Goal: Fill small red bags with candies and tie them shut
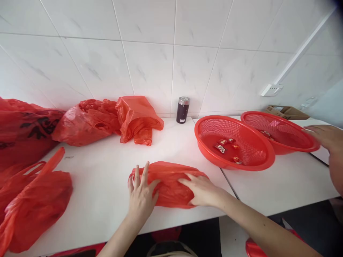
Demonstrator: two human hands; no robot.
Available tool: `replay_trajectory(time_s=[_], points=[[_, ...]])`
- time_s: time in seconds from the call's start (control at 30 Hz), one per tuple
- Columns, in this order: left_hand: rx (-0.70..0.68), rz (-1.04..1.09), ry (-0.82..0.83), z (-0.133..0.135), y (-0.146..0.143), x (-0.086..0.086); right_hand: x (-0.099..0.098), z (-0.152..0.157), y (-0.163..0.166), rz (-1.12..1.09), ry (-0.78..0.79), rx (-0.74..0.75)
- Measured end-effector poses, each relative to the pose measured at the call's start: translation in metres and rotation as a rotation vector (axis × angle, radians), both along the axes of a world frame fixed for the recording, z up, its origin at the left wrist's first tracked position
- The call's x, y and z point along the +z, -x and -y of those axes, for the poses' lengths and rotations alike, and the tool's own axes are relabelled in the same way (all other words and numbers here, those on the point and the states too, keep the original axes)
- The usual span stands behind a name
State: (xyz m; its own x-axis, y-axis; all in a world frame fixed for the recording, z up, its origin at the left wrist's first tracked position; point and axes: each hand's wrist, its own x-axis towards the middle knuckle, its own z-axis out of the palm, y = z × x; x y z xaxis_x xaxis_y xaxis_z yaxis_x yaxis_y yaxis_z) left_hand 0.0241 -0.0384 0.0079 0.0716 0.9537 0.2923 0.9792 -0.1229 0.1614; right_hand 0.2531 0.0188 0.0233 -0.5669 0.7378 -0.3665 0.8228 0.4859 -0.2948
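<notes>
A crumpled red plastic bag (167, 178) lies near the front edge of the white table (102, 185). My left hand (140, 194) rests on its left end with fingers spread and pressed flat. On the bag's right end lies my right hand (202, 189), fingers spread and laid over the plastic. Neither hand is lifting the bag.
Several red bags (88, 121) lie at the left and back. Two red mesh baskets (252, 157) (294, 144) with small wrapped sweets (221, 147) stand right. A dark canister (183, 110) stands by the tiled wall. Another person's hand (325, 137) touches the far basket. A cardboard box (288, 112) sits behind.
</notes>
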Motion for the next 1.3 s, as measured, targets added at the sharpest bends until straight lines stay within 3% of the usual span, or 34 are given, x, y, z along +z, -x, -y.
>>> replay_trajectory(time_s=[0.1,0.17,0.27,0.37,0.47,0.53,0.63,0.7,0.83,0.97,1.1,1.3], points=[[0.055,-0.081,0.074,0.0,0.025,0.0,0.003,-0.012,-0.011,0.041,0.012,-0.121],[0.076,-0.085,0.153,0.0,0.039,0.0,0.012,-0.014,-0.013,0.02,0.004,-0.127],[-0.041,0.076,0.274,0.001,0.048,-0.001,0.038,-0.007,-0.012,-0.106,0.068,-0.029],[-0.114,0.337,0.325,0.004,0.048,0.005,0.074,0.0,-0.02,-0.369,0.108,0.051],[-0.097,0.555,0.34,0.009,0.048,0.018,0.102,-0.008,-0.046,-0.435,-0.147,-0.096],[-0.082,0.684,0.363,0.012,0.051,0.025,0.108,-0.019,-0.067,-0.186,-0.31,-0.301],[-0.078,0.851,0.451,0.014,0.053,0.03,0.101,-0.035,-0.084,0.181,-0.258,-0.413],[-0.069,0.942,0.485,0.013,0.049,0.032,0.096,-0.045,-0.082,0.104,-0.199,-0.376],[-0.05,1.072,0.489,0.012,0.034,0.038,0.095,-0.073,-0.077,-0.334,-0.081,-0.358],[-0.07,1.095,0.619,0.012,0.034,0.041,0.092,-0.107,-0.107,-0.129,-0.036,-0.458],[-0.054,1.136,0.682,0.013,0.039,0.036,0.07,-0.117,-0.132,0.002,0.081,-0.458],[0.009,1.178,0.616,0.013,0.024,0.035,0.047,-0.097,-0.106,0.116,0.161,-0.336]])
